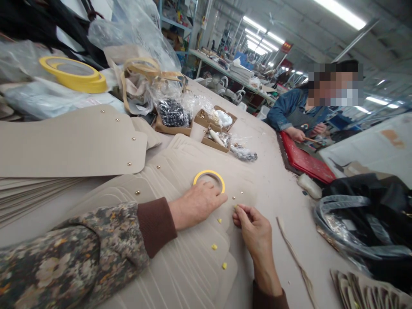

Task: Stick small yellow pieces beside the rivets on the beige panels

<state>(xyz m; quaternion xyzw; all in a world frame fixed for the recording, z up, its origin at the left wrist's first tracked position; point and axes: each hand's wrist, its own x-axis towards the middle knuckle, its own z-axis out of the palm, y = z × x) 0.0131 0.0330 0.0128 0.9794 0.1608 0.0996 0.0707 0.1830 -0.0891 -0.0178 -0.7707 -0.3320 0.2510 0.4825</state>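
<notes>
My left hand (198, 204) lies over a roll of yellow tape (222, 180), its fingers curled on the near side of the ring. Under it spread overlapping beige panels (180, 262) with rounded corners and small metal fittings. My right hand (255, 227) is closed in a pinch at the panels' right edge, with a small bit of yellow tape (235, 207) showing at its fingertips. Two metal fittings (234, 198) sit just beyond those fingertips. Several yellow tape bits (214, 247) dot the panel edges between my hands.
More beige panels (74, 141) are stacked at left, below yellow tape rolls (75, 75). Cardboard boxes (215, 141) of small parts stand at the back. A beige strip (298, 262) and black bags (370, 219) lie right. A co-worker (296, 107) sits beyond a red pad (305, 159).
</notes>
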